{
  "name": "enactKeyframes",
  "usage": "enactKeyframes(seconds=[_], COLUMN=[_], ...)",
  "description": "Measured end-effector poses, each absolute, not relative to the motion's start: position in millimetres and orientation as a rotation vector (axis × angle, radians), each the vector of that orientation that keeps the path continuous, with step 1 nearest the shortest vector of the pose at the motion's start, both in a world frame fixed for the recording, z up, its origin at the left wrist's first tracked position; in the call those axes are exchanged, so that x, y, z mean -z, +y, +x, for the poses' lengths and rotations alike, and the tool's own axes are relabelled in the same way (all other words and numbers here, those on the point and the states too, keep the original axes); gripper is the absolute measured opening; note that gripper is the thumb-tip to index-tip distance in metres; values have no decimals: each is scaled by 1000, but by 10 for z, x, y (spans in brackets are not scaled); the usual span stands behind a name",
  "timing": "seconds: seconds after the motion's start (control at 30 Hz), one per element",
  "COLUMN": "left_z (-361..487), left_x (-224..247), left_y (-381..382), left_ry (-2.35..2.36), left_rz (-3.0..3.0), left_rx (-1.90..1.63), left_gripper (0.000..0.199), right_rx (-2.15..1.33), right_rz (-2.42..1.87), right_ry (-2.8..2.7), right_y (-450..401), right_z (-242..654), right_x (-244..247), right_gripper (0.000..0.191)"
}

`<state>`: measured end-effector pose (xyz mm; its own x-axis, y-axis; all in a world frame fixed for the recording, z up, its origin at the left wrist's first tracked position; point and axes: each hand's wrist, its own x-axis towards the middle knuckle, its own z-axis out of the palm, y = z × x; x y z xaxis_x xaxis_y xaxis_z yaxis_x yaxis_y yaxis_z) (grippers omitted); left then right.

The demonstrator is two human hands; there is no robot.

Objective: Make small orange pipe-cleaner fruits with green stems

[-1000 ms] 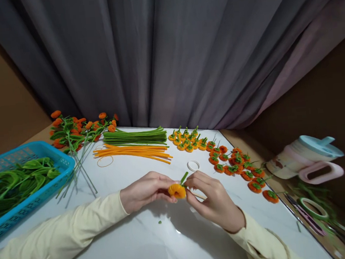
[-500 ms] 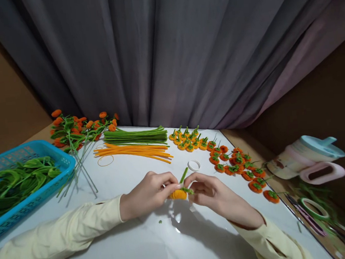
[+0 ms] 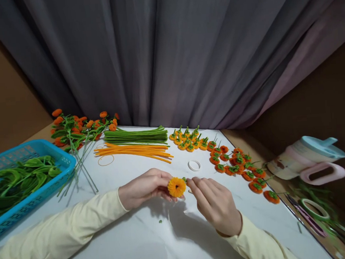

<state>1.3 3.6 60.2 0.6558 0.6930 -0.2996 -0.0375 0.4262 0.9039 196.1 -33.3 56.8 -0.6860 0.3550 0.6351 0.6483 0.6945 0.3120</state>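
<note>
Starting from the yellow chenille flower (image 3: 176,187): where is it, and how does each grip stand?

"Above the bench (image 3: 134,241), between both hands, face toward the camera. The left hand (image 3: 146,188) pinches its left side, fingers partly behind. The right hand (image 3: 217,204) has its fingertips bunched at a green end (image 3: 184,179) beside the petals; whether they pinch it cannot be told."

"How should it handle?"

"Expect a light, soft, non-slip piece, probably wired and bendable. Hard pressure could flatten the petals; take hold at the underside or green end."

"Edges and room?"

"Beyond the hands: a white ring (image 3: 194,165), then orange chenille stems (image 3: 138,150). Orange flower heads (image 3: 271,197) follow the bench's diagonal right edge; a tumbler (image 3: 287,161) stands past it. A blue basket (image 3: 70,167) limits leftward travel. The widest room lies on the near side, around a small green scrap (image 3: 160,221)."
</note>
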Motion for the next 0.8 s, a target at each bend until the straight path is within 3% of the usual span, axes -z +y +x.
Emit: enactKeyframes(seconds=[0.1,0.2,0.37,0.43,0.67,0.8], left_z=[26,14,-46,-74,-128,-71], left_x=[-630,-628,-647,-671,-594,-466], left_y=[-7,-61,-107,-101,-62,-113], left_ry=[904,988,533,316,141,85], left_rz=[1392,1918,2652,2806,2974,2854], left_rx=[-667,-829,-1148,-1143,-1150,-1063], left_gripper=[16,17,17,18,27,20], right_rx=[485,-6,-1496,-1910,-2227,-2364], right_rz=[-910,-1036,-1194,-1114,-906,-827], right_ry=[-2335,-2282,-1807,-1593,-1626,-1658], right_y=[-354,-369,-242,-168,-154,-241], right_z=[1958,1998,2102,2121,2093,2062], right_x=[-625,-738,-839,-801,-660,-562], right_gripper=[28,25,27,30,27,33])
